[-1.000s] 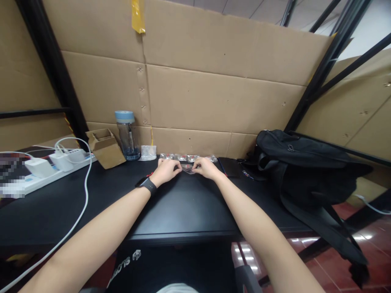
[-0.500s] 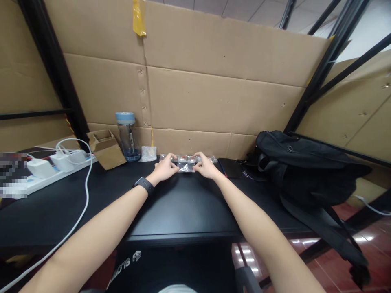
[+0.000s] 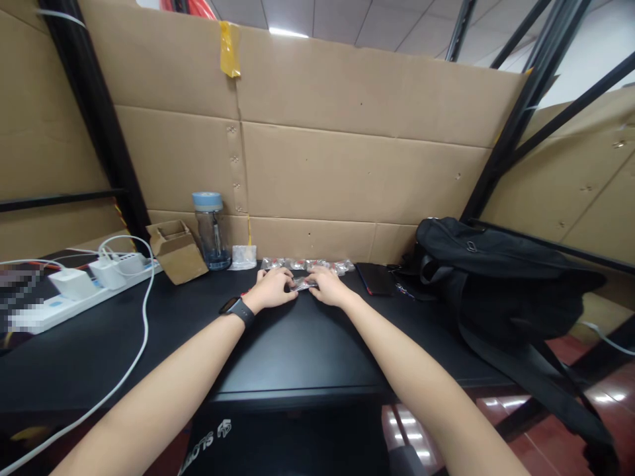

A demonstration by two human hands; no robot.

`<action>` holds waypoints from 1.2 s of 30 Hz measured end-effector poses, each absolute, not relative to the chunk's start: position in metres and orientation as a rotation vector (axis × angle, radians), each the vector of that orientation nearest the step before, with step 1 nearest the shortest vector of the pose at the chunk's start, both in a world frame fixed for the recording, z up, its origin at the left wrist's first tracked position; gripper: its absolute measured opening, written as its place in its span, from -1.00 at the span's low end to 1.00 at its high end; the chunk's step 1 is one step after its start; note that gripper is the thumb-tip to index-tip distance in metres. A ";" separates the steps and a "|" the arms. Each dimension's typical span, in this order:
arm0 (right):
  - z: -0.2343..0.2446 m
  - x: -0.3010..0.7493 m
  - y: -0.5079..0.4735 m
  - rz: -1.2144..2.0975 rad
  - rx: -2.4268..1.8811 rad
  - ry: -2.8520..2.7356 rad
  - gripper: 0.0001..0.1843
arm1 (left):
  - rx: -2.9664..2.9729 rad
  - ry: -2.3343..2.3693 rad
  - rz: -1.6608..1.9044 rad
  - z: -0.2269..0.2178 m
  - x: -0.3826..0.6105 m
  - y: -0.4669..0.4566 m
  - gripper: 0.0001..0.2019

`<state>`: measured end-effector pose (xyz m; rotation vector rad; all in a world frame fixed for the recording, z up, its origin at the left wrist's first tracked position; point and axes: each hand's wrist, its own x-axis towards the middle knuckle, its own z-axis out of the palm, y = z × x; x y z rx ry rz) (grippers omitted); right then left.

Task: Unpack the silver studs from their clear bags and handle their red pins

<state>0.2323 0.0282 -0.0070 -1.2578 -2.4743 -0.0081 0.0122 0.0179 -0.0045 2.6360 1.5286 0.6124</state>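
Observation:
A small clear plastic packet (image 3: 301, 284), shiny and with something I cannot make out inside, lies low over the black tabletop between my two hands. My left hand (image 3: 272, 289), with a dark watch on its wrist, has its fingers curled around the packet's left end. At the right end, the thumb and fingers of my right hand (image 3: 327, 287) are closed on the packet. Behind the hands, several similar clear packets (image 3: 342, 266) with red marks lie in a row against the cardboard. My fingers hide part of the held packet and the row.
On the left stand a white power strip (image 3: 84, 299) with chargers and a cable, an open cardboard box (image 3: 181, 254), a blue-lidded bottle (image 3: 212, 235) and a silvery packet (image 3: 244, 257). A dark flat notebook-like item (image 3: 376, 279) and a black bag (image 3: 501, 284) occupy the right.
The packet between my hands has tipped from a raised face toward lying flatter, with the fingers shifting around it. The camera view has tilted slightly upward.

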 end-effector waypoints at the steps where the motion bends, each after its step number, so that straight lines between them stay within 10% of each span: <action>1: -0.007 0.231 0.028 0.019 -1.237 -2.485 -0.67 | 2.639 1.519 0.619 -0.005 0.012 0.018 -0.75; 15: -0.007 0.239 0.045 0.798 -1.017 -2.086 -0.67 | 2.245 1.591 0.772 0.007 0.011 0.021 -0.82; 36: 0.004 0.249 0.120 0.304 -1.544 -2.035 -0.73 | 2.355 1.939 0.666 0.029 -0.037 0.026 -0.81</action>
